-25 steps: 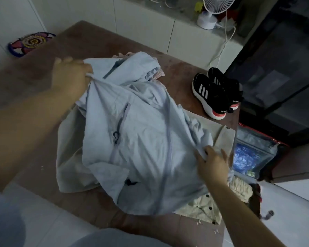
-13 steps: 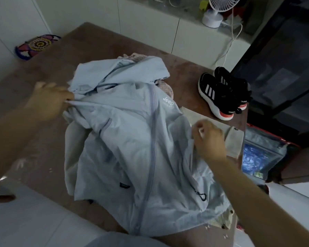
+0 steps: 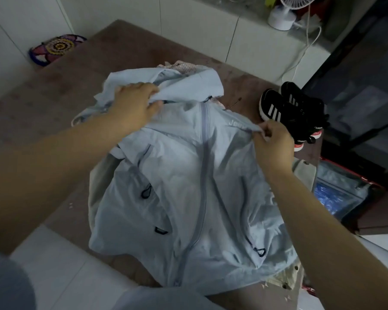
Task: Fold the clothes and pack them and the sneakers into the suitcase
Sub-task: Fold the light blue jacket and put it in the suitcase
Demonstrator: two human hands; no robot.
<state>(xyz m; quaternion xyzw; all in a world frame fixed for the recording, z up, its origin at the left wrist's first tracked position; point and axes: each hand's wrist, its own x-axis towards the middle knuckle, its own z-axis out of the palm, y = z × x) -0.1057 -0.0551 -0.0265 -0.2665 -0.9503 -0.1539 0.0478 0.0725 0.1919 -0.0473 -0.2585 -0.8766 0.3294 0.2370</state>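
2 grips on thin, wrinkled pale-blue zip jacket (image 3: 188, 186): left hand (image 3: 132, 107) clutches hood (image 3: 188, 86) fabric, right hand (image 3: 274, 143) pinches shoulder.

A brown table (image 3: 54, 104) stands on pale floor tiles (image 3: 61, 265) before white cabinet panels (image 3: 199, 30), a small white fan (image 3: 281, 17) on the dim ledge (image 3: 244, 4).

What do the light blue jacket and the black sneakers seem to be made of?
The light blue jacket looks like thin matte woven synthetic: it creases finely and drapes limply. The black sneakers likely have matte knit or mesh uppers and smooth white rubbery soles.
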